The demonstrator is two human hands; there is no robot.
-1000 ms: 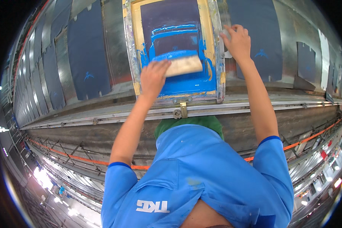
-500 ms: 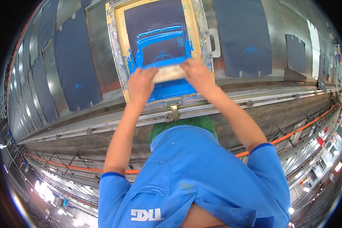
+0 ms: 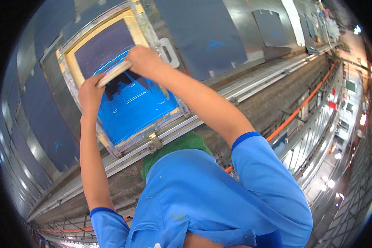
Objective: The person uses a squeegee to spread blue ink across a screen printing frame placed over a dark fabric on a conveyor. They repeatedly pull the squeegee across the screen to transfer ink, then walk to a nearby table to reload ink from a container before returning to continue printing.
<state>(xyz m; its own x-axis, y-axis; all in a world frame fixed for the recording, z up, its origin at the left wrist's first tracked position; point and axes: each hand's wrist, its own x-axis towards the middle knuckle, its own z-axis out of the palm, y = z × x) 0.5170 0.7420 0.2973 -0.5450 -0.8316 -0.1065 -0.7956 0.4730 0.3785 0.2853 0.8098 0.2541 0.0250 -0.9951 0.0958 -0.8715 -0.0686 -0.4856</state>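
Note:
Both my hands grip one pale wooden squeegee (image 3: pixel 114 74), which lies slantwise across a screen printing frame (image 3: pixel 66 78). My left hand (image 3: pixel 90 93) is closed round its left end, and my right hand (image 3: pixel 142 62) round its right end. Wet blue ink (image 3: pixel 138 110) covers the near part of the mesh, and a glossy line of it runs just beyond the squeegee. Farther up, the mesh (image 3: pixel 105 45) shows dark. The squeegee's lower edge is hidden by its handle and my hands.
A white handle (image 3: pixel 169 53) sticks out from the frame's right side. Dark fabric pieces, one (image 3: pixel 202 37) with a small blue print, lie on the metal table to either side. A metal rail (image 3: pixel 186 126) with clamps runs along the near edge. Beyond it is an orange pipe (image 3: pixel 295 111).
My hands have pushed the squeegee from the frame's near part toward its far part, leaving blue ink spread behind it. The whole view has turned, so the frame now appears tilted and farther left.

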